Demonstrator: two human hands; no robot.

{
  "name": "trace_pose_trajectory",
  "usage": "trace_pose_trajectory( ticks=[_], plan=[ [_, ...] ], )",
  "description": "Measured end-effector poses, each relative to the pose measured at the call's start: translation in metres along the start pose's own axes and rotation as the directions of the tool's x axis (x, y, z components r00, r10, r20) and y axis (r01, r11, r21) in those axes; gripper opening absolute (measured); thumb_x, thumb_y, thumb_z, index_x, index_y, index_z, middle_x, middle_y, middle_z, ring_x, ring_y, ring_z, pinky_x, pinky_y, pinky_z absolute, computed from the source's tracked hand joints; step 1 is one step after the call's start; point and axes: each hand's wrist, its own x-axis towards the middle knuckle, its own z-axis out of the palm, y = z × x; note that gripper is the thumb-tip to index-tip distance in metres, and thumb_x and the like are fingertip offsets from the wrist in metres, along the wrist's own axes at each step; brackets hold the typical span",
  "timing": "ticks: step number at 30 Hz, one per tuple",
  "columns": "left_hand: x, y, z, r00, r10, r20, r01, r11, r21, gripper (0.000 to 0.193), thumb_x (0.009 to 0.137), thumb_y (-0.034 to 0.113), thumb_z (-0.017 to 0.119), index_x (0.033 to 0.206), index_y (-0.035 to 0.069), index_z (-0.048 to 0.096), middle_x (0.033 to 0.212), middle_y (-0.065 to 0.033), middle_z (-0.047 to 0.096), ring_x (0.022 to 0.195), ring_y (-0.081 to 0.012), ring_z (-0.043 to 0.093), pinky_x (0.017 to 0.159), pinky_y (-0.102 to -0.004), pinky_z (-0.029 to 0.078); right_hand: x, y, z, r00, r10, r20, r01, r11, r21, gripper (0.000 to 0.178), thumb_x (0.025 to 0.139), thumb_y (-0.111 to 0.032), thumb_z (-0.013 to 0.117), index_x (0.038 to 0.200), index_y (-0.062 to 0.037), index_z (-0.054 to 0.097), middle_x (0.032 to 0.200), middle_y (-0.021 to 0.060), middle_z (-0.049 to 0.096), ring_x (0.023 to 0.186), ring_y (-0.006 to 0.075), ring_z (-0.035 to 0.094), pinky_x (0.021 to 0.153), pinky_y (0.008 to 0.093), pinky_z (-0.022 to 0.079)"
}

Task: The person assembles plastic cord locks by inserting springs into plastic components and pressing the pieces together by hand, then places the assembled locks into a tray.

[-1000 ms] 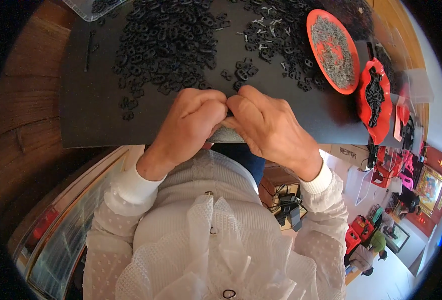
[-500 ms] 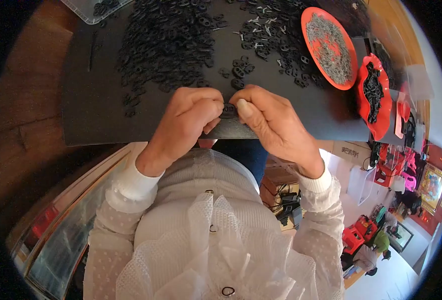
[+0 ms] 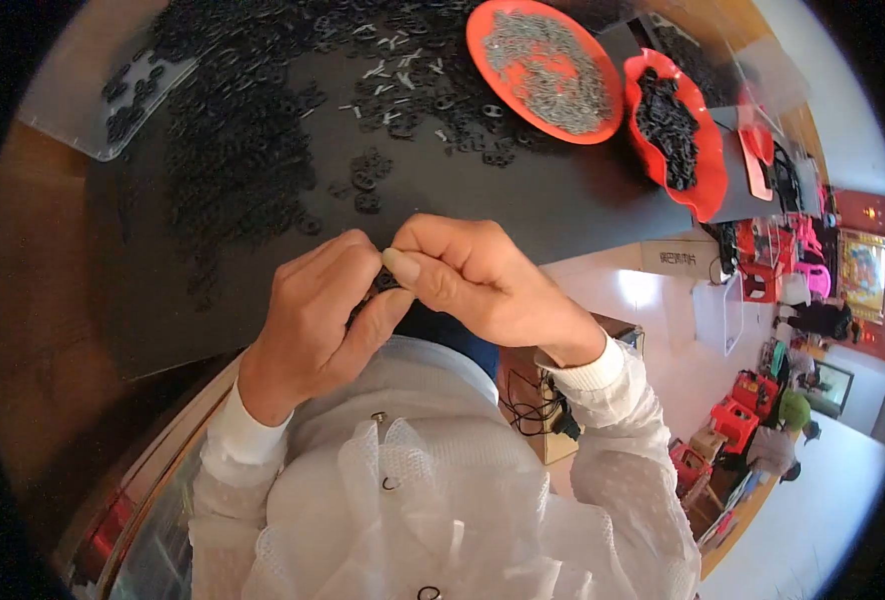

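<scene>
Lower and farther left than before, our left hand (image 3: 313, 322) and right hand (image 3: 491, 282) met near centre frame, pinching a mostly hidden black part (image 3: 387, 281). Upper right, a red plate (image 3: 479, 46) held silvery pins (image 3: 563, 92) and a wavy red dish (image 3: 705, 200) black pieces (image 3: 668, 135); upper left, a clear tray (image 3: 101, 154) held black bits (image 3: 128, 118).

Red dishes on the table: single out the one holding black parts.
The wavy-rimmed red dish on the right: it holds black parts, while the smooth-rimmed red plate holds silvery pieces.
</scene>
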Motion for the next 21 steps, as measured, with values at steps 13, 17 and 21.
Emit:
trace_pose_trajectory(
  ticks=[13,17,21],
  plan=[
    [-0.004,0.001,0.007,0.977,-0.214,0.021,0.215,0.975,-0.06,0.024,0.087,0.008,0.061,0.067,0.0,0.05,0.059,-0.0073,0.048,0.046,-0.0178,0.044,0.044,-0.0307,0.035,-0.094,-0.008,-0.235,0.624,-0.42,-0.659,-0.378,0.575,-0.725,0.027,0.096,-0.022,0.053,0.09,0.0028,0.061,0.064,-0.001,0.052,0.061,0.0079,0.046,0.054,0.0251,0.039],
    [-0.009,-0.001,0.003,0.965,-0.261,0.003,0.262,0.965,-0.022,0.024,0.087,0.008,0.061,0.067,0.0,0.05,0.058,-0.0082,0.049,0.047,-0.0185,0.047,0.044,-0.0315,0.035,-0.087,-0.001,-0.232,0.643,-0.404,-0.65,-0.559,0.333,-0.76,0.025,0.095,-0.021,0.053,0.101,0.0023,0.062,0.073,0.0156,0.06,0.069,0.0163,0.057,0.065,0.0314,0.046],
    [-0.013,-0.006,0.003,0.952,-0.306,-0.016,0.305,0.951,-0.055,0.023,0.085,0.007,0.061,0.066,0.0,0.05,0.06,-0.0117,0.05,0.049,-0.0243,0.051,0.045,-0.034,0.038,-0.044,-0.029,-0.149,0.705,-0.337,-0.624,-0.392,0.548,-0.739,0.023,0.094,-0.014,0.053,0.109,0.0016,0.06,0.087,0.0177,0.065,0.081,0.0192,0.062,0.071,0.0325,0.048]
  ],
)
